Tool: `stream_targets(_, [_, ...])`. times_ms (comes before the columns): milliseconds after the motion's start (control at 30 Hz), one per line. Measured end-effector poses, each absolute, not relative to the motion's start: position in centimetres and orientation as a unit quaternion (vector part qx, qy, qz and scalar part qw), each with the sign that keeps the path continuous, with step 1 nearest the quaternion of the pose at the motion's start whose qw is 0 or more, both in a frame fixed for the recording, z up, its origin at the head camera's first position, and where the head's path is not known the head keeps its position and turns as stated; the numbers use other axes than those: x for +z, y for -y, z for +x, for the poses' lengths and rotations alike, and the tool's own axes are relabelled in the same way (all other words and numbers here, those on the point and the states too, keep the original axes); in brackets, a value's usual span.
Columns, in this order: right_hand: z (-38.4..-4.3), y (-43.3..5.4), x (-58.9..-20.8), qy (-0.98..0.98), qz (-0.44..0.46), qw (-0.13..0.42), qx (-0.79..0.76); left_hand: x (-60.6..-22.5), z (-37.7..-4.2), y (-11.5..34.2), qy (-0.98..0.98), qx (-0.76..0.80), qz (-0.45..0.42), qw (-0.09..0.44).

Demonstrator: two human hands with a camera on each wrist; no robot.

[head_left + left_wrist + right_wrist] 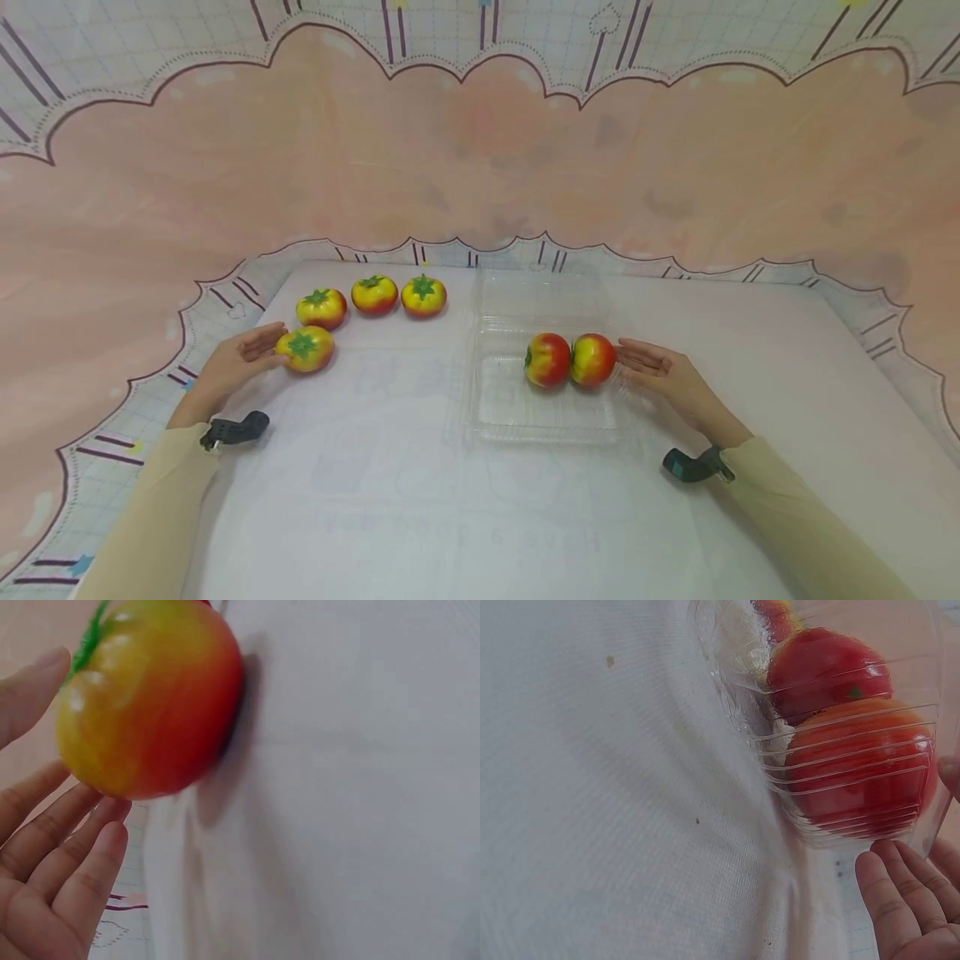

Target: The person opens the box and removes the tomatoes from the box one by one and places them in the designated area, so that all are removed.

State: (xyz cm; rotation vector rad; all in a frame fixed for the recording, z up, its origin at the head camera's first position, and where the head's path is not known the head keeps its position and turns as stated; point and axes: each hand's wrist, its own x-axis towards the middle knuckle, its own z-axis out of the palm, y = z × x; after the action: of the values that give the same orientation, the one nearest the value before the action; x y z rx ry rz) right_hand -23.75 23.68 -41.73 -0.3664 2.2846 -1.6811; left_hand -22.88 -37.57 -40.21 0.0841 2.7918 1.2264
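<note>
At the left, my left hand is beside a yellow-red tomato with a green star-shaped top. In the left wrist view its fingers look loosely extended, the thumb near the green top and the fingertips at the tomato's underside edge. Two redder tomatoes lie on their sides in a clear plastic box. Against the box's right wall my right hand holds its fingers nearly straight. The right wrist view has its fingertips close to the ribbed wall; whether they touch it I cannot tell.
Three more tomatoes stand in a row behind the one by my left hand. The box's clear lid lies folded back behind it. A white cloth covers the table, and a patterned curtain hangs at the back.
</note>
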Motion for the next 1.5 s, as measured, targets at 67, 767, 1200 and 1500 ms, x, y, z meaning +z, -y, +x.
stream_targets(67, [-23.7, -23.6, -41.7, -0.79, -0.127, 0.141, -0.583, -39.9, -22.9, 37.6, -0.91, 0.412, 0.036, 0.034])
stream_targets(767, [-23.6, -23.7, -41.6, -0.794, -0.123, 0.141, -0.578, -34.9, -23.5, 30.5, -0.866, 0.481, 0.123, -0.049])
stream_targets(1200, [-23.7, -23.7, -41.7, -0.794, -0.123, 0.139, -0.58, -33.4, -24.7, 25.5, -0.854, 0.493, 0.166, -0.021])
stream_targets(1500, [-23.7, -23.8, -41.7, -0.799, -0.119, 0.143, -0.572, -33.9, -25.8, 21.9, -0.817, 0.537, 0.205, 0.04])
